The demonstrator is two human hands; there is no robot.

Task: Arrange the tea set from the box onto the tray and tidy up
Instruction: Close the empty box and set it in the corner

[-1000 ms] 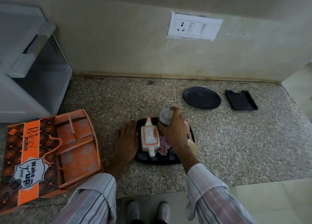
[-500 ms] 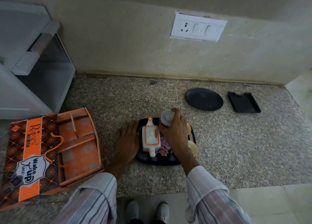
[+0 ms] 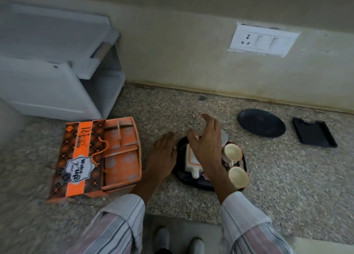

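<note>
A black tray (image 3: 193,184) sits on the granite counter in front of me. On it stands a white teapot with orange trim (image 3: 191,162), partly hidden by my right hand. Two cream cups (image 3: 232,152) (image 3: 238,177) stand at the tray's right side, and a third cup (image 3: 224,138) shows behind my fingers. My right hand (image 3: 206,142) hovers above the teapot, fingers spread, holding nothing. My left hand (image 3: 162,156) lies flat on the counter, touching the tray's left edge. The orange tea set box (image 3: 99,158) lies open to the left, its compartments empty.
A black round plate (image 3: 262,125) and a small black rectangular tray (image 3: 314,134) lie at the back right. A white plastic rack (image 3: 57,77) stands at the back left against the wall. The counter's front edge runs near my sleeves.
My right hand has let go of the cup at the tray's back and lifted with fingers spread. The camera has swung, so everything sits further right in view.
</note>
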